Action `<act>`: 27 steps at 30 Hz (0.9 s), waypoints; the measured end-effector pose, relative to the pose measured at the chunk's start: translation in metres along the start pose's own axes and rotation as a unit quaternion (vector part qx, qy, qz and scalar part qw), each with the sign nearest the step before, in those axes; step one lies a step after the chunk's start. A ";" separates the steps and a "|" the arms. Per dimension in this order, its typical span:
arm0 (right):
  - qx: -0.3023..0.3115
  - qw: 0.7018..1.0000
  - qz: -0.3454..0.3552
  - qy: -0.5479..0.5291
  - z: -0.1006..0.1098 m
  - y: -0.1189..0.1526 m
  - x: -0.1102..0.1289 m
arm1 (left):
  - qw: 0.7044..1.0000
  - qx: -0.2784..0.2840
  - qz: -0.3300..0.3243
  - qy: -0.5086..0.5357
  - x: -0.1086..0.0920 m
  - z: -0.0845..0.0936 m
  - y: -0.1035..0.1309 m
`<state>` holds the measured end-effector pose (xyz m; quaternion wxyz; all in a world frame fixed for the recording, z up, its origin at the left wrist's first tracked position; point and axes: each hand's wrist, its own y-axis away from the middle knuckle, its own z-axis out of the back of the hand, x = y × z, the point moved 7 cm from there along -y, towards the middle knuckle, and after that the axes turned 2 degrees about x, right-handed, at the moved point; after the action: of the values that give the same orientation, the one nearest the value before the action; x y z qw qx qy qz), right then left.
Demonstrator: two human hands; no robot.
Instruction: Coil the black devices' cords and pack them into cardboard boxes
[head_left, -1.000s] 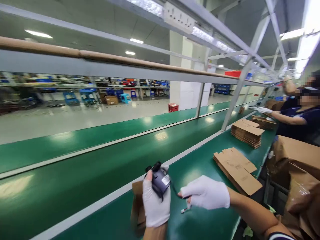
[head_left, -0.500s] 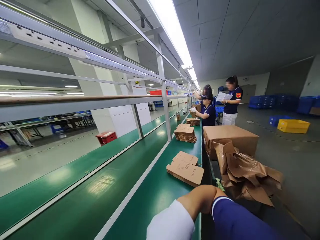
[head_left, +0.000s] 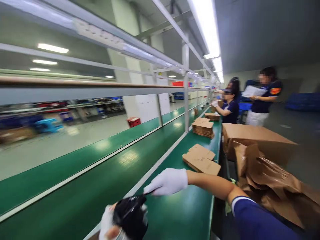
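Observation:
A shiny black plastic bag [head_left: 131,213], crumpled and smeared by motion, is between my hands at the bottom of the view. My left hand [head_left: 106,221], in a white glove with bare fingertips, grips the bag from its left side. My right hand [head_left: 167,182], gloved in white, reaches across the green belt and pinches a dark strip at the bag's top edge. What the bag contains, if anything, is hidden. Beyond my right hand lies a stack of flat brown cardboard boxes [head_left: 201,160].
Another cardboard stack [head_left: 203,128] sits farther along the bench. To the right are a large brown carton [head_left: 257,135] and crumpled brown wrapping paper [head_left: 270,180]. A metal post [head_left: 186,100] rises beside the belt. Co-workers [head_left: 231,106] are at the far right.
The view has swung left. My right hand has moved forward and left from the bottom edge. My left hand and the black bag have come into view.

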<state>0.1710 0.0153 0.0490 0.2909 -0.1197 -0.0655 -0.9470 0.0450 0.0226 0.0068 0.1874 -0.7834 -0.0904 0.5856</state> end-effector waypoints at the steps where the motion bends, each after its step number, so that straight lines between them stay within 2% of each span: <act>1: 0.011 0.998 0.002 0.067 -0.006 0.009 0.005 | 0.998 -0.050 -0.013 -0.031 -0.001 0.019 0.001; 3: 0.018 0.984 0.040 0.170 -0.010 0.029 0.019 | 0.981 -0.145 -0.052 -0.118 -0.008 0.048 0.004; 4: 0.016 0.978 0.070 0.194 -0.007 0.039 0.027 | 0.965 -0.166 -0.073 -0.188 -0.013 0.054 0.003; 6: -0.043 0.967 0.133 0.211 0.011 0.056 0.045 | 0.951 -0.155 -0.076 -0.258 -0.015 0.055 -0.005; 8: -0.134 0.953 0.205 0.179 0.036 0.064 0.062 | 0.958 -0.081 -0.053 -0.268 -0.011 0.045 -0.013; 11: -0.222 0.926 0.302 0.041 0.066 0.051 0.069 | 0.974 0.088 -0.009 -0.210 -0.004 0.017 -0.010; 13: -0.222 0.919 0.308 -0.100 0.071 0.024 0.051 | 0.970 0.190 0.014 -0.154 -0.001 -0.001 -0.001; 15: -0.177 0.918 0.252 -0.252 0.058 -0.009 0.023 | 0.965 0.243 0.027 -0.097 -0.001 -0.010 0.007; 16: -0.147 0.914 0.209 -0.316 0.046 -0.024 0.010 | 0.968 0.242 0.030 -0.064 -0.002 -0.011 0.008; 18: -0.116 0.902 0.130 -0.396 0.020 -0.040 -0.008 | 0.980 0.195 0.030 -0.003 -0.004 -0.005 0.005; 19: -0.125 0.899 0.103 -0.407 0.011 -0.042 -0.012 | 0.987 0.156 0.025 0.022 -0.006 0.000 0.002; 21: -0.183 0.903 0.076 -0.381 0.004 -0.036 -0.013 | 0.995 0.084 0.014 0.053 -0.010 0.011 -0.005; 23: -0.235 0.915 0.082 -0.317 0.007 -0.026 -0.004 | 0.997 0.043 0.008 0.070 -0.013 0.018 -0.009; 24: -0.241 0.924 0.100 -0.281 0.010 -0.023 0.004 | 0.996 0.027 0.008 0.082 -0.015 0.021 -0.010; 27: -0.215 0.945 0.168 -0.180 0.018 -0.021 0.029 | 0.993 -0.013 0.016 0.116 -0.016 0.029 -0.010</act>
<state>0.1393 0.0210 0.0732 0.3968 -0.3570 0.1095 -0.8385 0.0130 0.0316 0.0175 0.1774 -0.8494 -0.0633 0.4929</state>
